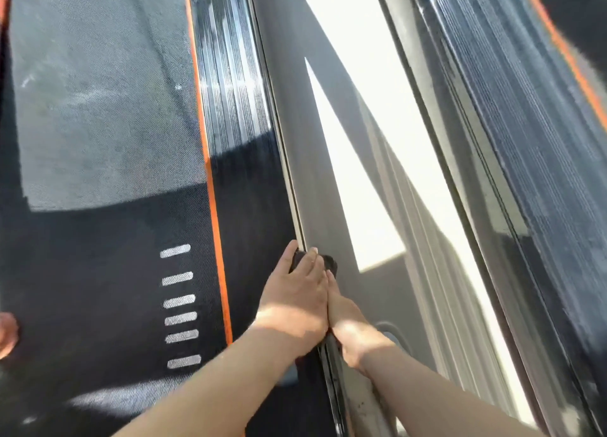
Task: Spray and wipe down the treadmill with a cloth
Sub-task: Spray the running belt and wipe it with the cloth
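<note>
The treadmill's dark belt [98, 272] fills the left, bordered by an orange stripe and a black ribbed side rail [236, 114]. A dark cloth [330, 263] lies over the rail's outer edge. My left hand [295, 302] rests flat on the cloth, pressing it onto the rail with thumb and fingers spread forward. My right hand [351, 331] lies right beside it on the rail's outer side. Its fingers stretch forward to the cloth, partly hidden by the left hand. No spray bottle is in view.
A grey floor strip [328, 157] with bright sun patches runs between this treadmill and a second treadmill [512, 141] on the right. White dashes mark the belt near the rail. Something skin-coloured shows at the left edge [6, 334].
</note>
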`<move>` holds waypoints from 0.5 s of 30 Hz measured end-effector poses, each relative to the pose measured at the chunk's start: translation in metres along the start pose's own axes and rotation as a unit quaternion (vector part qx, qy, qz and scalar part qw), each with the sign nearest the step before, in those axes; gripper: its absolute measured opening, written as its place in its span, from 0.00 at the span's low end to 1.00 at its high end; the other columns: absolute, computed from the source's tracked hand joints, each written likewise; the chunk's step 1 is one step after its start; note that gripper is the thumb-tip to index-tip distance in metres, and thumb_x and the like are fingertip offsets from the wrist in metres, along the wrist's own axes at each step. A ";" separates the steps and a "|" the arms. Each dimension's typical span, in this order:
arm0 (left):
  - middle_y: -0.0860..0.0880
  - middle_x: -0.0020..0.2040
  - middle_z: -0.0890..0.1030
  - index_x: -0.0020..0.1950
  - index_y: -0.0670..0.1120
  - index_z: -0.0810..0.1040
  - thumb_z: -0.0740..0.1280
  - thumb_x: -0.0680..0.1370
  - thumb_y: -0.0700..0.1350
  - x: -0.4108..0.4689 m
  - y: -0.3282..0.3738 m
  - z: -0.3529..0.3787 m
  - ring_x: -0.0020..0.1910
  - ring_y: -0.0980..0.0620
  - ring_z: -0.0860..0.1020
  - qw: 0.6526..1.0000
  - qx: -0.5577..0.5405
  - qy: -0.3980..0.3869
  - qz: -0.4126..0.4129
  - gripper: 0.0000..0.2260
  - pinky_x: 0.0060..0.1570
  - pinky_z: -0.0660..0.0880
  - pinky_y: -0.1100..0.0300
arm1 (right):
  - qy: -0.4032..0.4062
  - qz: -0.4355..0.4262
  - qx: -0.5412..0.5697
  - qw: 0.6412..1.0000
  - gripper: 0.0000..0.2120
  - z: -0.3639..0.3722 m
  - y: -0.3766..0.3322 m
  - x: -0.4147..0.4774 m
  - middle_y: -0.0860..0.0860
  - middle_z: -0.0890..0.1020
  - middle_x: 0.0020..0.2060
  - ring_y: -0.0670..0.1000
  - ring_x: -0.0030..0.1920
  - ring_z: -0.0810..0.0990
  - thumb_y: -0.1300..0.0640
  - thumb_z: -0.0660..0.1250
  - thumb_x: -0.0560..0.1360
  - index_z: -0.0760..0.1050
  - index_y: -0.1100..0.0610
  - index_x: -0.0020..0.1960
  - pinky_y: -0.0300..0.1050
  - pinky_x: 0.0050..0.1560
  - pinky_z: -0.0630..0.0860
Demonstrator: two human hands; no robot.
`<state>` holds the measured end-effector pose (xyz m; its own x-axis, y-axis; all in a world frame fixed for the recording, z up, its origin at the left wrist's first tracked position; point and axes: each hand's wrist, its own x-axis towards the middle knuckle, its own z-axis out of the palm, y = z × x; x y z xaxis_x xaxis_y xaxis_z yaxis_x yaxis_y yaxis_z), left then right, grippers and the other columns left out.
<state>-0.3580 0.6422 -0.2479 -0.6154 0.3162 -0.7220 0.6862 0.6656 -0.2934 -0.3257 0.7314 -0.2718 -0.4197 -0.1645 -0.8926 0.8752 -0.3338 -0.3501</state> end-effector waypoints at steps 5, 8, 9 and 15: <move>0.43 0.80 0.42 0.80 0.43 0.45 0.48 0.82 0.54 0.039 -0.062 -0.029 0.78 0.45 0.37 0.996 -0.023 0.084 -0.015 0.29 0.64 0.21 0.40 | -0.049 -0.045 -0.082 0.994 0.27 0.030 -0.067 0.031 0.42 0.65 0.75 0.46 0.73 0.66 0.38 0.53 0.82 0.50 0.38 0.79 0.49 0.74 0.64; 0.46 0.80 0.39 0.80 0.44 0.43 0.44 0.82 0.56 0.056 -0.106 -0.044 0.76 0.49 0.31 0.992 -0.066 0.109 -0.020 0.29 0.65 0.21 0.43 | -0.067 -0.073 -0.050 0.994 0.28 0.042 -0.103 0.057 0.42 0.64 0.76 0.43 0.72 0.67 0.39 0.54 0.82 0.50 0.40 0.80 0.45 0.73 0.65; 0.46 0.80 0.38 0.80 0.45 0.43 0.43 0.82 0.56 0.063 -0.115 -0.048 0.75 0.50 0.29 0.991 -0.071 0.113 -0.022 0.29 0.67 0.23 0.43 | -0.064 -0.077 -0.052 0.994 0.28 0.048 -0.117 0.058 0.43 0.63 0.77 0.42 0.72 0.67 0.40 0.54 0.83 0.50 0.42 0.80 0.43 0.72 0.66; 0.48 0.81 0.41 0.80 0.46 0.52 0.36 0.78 0.53 0.103 -0.169 -0.076 0.78 0.50 0.35 0.976 -0.123 0.167 -0.059 0.31 0.74 0.35 0.42 | -0.069 -0.102 -0.051 0.991 0.29 0.074 -0.193 0.083 0.46 0.66 0.75 0.45 0.71 0.69 0.45 0.54 0.84 0.48 0.49 0.81 0.44 0.73 0.65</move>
<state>-0.5671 0.6134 -0.2256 -0.8047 0.4037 -0.4352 0.5150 0.8395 -0.1734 -0.5468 0.7139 -0.2574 -0.6128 -0.2314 -0.7556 0.7859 -0.2788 -0.5520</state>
